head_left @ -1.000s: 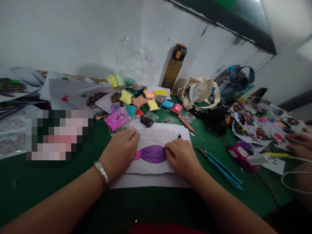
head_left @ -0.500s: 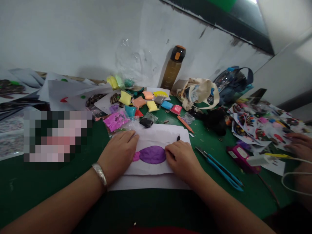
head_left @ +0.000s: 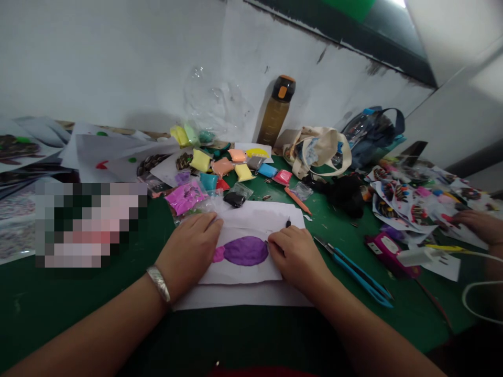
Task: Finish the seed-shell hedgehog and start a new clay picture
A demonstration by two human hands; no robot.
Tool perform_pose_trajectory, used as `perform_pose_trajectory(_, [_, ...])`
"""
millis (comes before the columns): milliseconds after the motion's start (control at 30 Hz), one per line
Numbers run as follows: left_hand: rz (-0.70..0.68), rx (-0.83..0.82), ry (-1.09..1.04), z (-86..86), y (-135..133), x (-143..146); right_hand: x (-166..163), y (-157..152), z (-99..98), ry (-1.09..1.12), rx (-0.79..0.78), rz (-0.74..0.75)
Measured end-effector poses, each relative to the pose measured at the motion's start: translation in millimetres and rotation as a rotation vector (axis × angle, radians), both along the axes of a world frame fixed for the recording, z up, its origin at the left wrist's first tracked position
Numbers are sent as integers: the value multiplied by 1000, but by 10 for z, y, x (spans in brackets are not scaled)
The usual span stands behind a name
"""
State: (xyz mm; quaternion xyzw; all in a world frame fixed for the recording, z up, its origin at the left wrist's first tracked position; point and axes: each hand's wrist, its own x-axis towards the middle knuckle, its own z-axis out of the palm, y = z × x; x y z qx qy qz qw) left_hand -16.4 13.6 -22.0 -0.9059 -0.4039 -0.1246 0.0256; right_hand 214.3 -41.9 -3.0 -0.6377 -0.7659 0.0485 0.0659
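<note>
A flattened purple clay oval (head_left: 247, 251) lies on white paper (head_left: 251, 217), with a small pink clay piece (head_left: 218, 254) at its left end. My left hand (head_left: 193, 248) lies flat on the paper, its fingers stretched out beside the pink piece. At the oval's right end, my right hand (head_left: 296, 254) is closed in a pinch around a slim dark pen-like tool (head_left: 288, 223). One end of that tool sticks up behind my knuckles and a small tip shows by the clay edge. The rest of it is hidden in my fingers.
Several clay packets (head_left: 243, 172) lie beyond the paper, with a brown bottle (head_left: 277, 111) and a cloth bag (head_left: 320, 149) by the wall. Blue tweezers (head_left: 359, 275) and a magenta tape measure (head_left: 393, 254) lie to the right. Another person's hand (head_left: 477, 225) is at far right.
My right hand has shifted slightly right, uncovering a little more of the oval's right edge. My left hand stays in place. The other person's hand has moved left.
</note>
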Motion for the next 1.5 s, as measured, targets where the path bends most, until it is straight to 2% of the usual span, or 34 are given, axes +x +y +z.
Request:
perform_pose_trajectory(133, [-2, 48, -64, 45, 3, -21, 15, 6, 10, -12, -6, 16])
perform_pose_trajectory(300, [-37, 142, -188, 193, -99, -28, 15, -2, 29, 1, -11, 41])
perform_pose_trajectory(433, [-208, 11, -167, 188, -231, 52, 35, -5, 33, -18, -42, 68])
perform_pose_trajectory(600, [-184, -121, -85, 42, -269, 129, 101, 23, 43, 37, -36, 99])
perform_pose_trajectory(667, [-149, -154, -76, 5, -253, 127, 122, 17, 71, 86, -28, 168])
perform_pose_trajectory(800, [-117, -191, -36, -19, -238, 115, 136, -42, 136, 103, -81, 412])
perform_pose_trajectory(867, [-110, -196, -24, -22, -242, 116, 135, -71, 145, 88, -99, 464])
perform_pose_trajectory(1133, [-111, -220, 15, -11, -232, 133, 145, -42, 35, 18, -62, 435])
perform_pose_trajectory(1500, [-116, -222, -11, -7, -236, 141, 175, -25, 77, 5, -66, 445])
